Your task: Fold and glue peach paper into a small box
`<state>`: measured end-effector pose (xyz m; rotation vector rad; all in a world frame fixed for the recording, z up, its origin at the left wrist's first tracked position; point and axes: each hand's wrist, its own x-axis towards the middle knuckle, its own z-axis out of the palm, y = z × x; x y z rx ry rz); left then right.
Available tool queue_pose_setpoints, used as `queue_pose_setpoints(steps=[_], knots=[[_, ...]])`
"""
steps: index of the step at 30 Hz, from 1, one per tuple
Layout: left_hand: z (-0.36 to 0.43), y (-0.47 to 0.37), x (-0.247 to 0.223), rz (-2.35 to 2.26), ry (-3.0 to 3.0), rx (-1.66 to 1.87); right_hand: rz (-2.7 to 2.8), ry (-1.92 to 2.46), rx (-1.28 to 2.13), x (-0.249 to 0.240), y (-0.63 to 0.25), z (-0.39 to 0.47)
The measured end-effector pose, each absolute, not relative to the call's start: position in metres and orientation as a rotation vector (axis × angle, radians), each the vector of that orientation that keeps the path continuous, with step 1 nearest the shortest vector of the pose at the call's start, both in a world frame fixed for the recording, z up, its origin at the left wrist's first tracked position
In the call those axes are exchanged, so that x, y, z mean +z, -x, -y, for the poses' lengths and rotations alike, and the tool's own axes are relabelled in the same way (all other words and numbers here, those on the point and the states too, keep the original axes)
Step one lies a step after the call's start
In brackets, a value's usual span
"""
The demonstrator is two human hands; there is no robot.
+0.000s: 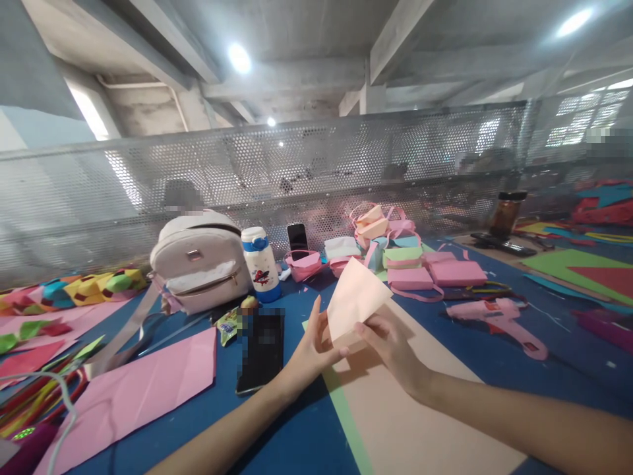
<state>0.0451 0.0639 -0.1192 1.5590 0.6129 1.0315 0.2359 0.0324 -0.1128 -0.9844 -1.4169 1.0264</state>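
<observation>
A folded piece of cream-peach paper [357,300] is held up between my two hands, above the middle of the table. My left hand [316,343] grips its lower left side, thumb in front and some fingers hidden behind the paper. On the lower right edge, the thumb and fingers of my right hand [390,346] pinch the fold. Beneath them lies a large peach sheet [420,415] on top of a green sheet [349,422], whose edge shows at the left. A black phone [262,349] rests left of my left hand.
A pink glue gun [499,320] lies at the right. Small pink paper boxes [410,278] stand behind my hands. A white backpack [200,264] and a bottle [261,264] are at the back left. Pink paper [143,396] covers the left side. A perforated metal screen [306,171] borders the table.
</observation>
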Motion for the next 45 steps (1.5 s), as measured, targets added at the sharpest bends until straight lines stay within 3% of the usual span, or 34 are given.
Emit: queue_pose_setpoints(steps=[13,30,45], knots=[[-0.065,-0.051,-0.124,-0.673,-1.401,1.232,1.43,1.042,1.016,-0.115,-0.236,-0.035],[-0.062,-0.046,-0.115,-0.77,-1.509,1.203,1.493,0.977,0.924,-0.11,-0.234,-0.035],[-0.059,-0.045,-0.111,-0.82,-1.662,1.216,1.331,1.052,1.073,-0.114,-0.234,-0.038]])
